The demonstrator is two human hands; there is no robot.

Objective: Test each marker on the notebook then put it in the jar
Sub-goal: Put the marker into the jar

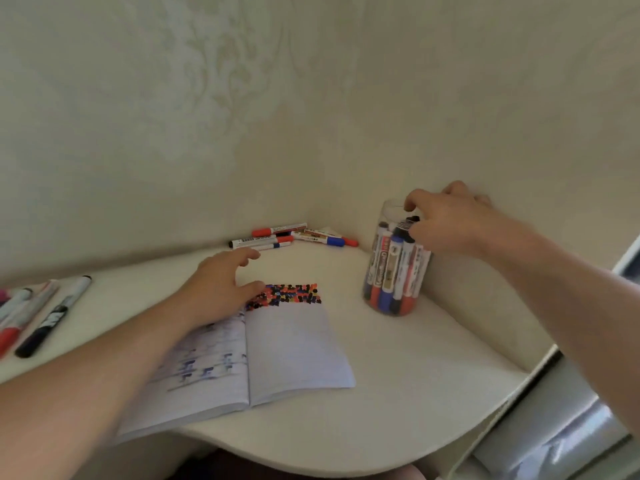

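The right hand [446, 220] reaches across to the mouth of the clear jar [396, 261] in the table's far right corner, fingers curled down and pinching the dark end of a marker [410, 220] that stands in the jar's opening. The forearm stretches in from the lower right. The left hand [221, 285] lies over the top of the open notebook [277, 348], fingers loosely spread and slightly arched, thumb touching the page beside a block of small red, blue and black test marks [287, 294]; it holds nothing.

The jar holds a crowd of upright markers, at least six with red, blue and black caps; the exact number cannot be told. Against the wall lies a loose pile of markers [294, 235], about five, with red and blue caps. At the left edge of the white table [398, 393] lie roughly four more markers [52, 317], one black-bodied and one red-capped.

Labels on the barrels carry print and a barcode, but the writing is too blurred to read, as is the blue writing on the notebook's left page
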